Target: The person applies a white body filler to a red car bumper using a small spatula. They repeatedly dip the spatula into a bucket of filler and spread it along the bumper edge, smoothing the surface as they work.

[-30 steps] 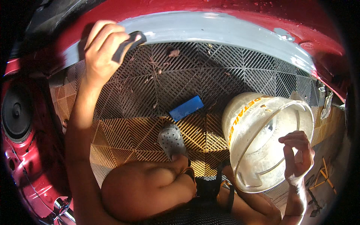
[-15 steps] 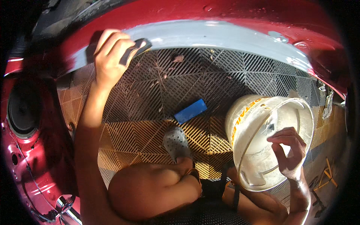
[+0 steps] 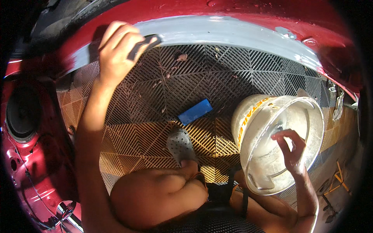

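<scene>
My left hand (image 3: 118,52) is closed round a black sanding pad (image 3: 142,46), thin and curved, at the lower edge of a red car body panel (image 3: 175,11). A long grey strip (image 3: 217,31) runs along that edge, smooth and in part shiny. My right hand (image 3: 292,149) hangs over the mouth of a whitish translucent bucket (image 3: 254,184), apart from its rim. Thumb and index finger bend together in a pinch, with a gap inside the loop; whatever lies between the tips is too small to make out.
On the dark and tan grid floor tiles (image 3: 229,83) lies a blue rectangular block (image 3: 195,112), just ahead of my grey perforated shoe (image 3: 180,145). A red car part with a round black speaker (image 3: 24,112) stands at the left. An orange-yellow frame (image 3: 337,182) lies at the far right.
My left hand has moved slightly up with the sanding pad. The right hand has shifted a little up and left over the bucket. The whole view has tilted slightly.
</scene>
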{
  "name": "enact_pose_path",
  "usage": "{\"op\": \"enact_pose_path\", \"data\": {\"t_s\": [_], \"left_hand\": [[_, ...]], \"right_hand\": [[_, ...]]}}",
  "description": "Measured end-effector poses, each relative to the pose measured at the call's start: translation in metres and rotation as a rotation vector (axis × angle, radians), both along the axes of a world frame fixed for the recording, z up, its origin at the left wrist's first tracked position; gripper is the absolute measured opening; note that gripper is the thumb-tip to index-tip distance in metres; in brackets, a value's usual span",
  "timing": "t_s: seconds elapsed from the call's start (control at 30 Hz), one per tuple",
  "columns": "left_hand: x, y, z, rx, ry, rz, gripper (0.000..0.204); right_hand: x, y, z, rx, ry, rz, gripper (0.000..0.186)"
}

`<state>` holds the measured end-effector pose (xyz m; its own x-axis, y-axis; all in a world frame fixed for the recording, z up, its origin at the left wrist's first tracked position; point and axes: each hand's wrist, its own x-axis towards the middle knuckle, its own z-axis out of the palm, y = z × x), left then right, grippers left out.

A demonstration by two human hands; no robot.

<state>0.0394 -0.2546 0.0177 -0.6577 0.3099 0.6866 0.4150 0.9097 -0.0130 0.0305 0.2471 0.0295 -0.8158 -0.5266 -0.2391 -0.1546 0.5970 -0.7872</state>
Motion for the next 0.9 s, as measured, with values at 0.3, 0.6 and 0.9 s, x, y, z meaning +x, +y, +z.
{"op": "enact_pose_path", "data": {"t_s": [0.3,0.6,0.9], "left_hand": [[0.010,-0.006,0.002,-0.022,-0.011,0.027,0.030],[0.017,-0.016,-0.008,-0.089,0.030,0.191,0.030],[0.009,0.004,0.000,-0.101,0.057,0.155,0.033]], "right_hand": [[0.000,0.003,0.025,0.019,0.011,0.063,0.005],[0.007,0.040,0.060,0.191,0.032,0.020,0.007],[-0.002,0.053,0.062,0.087,0.012,-0.231,0.011]]}}
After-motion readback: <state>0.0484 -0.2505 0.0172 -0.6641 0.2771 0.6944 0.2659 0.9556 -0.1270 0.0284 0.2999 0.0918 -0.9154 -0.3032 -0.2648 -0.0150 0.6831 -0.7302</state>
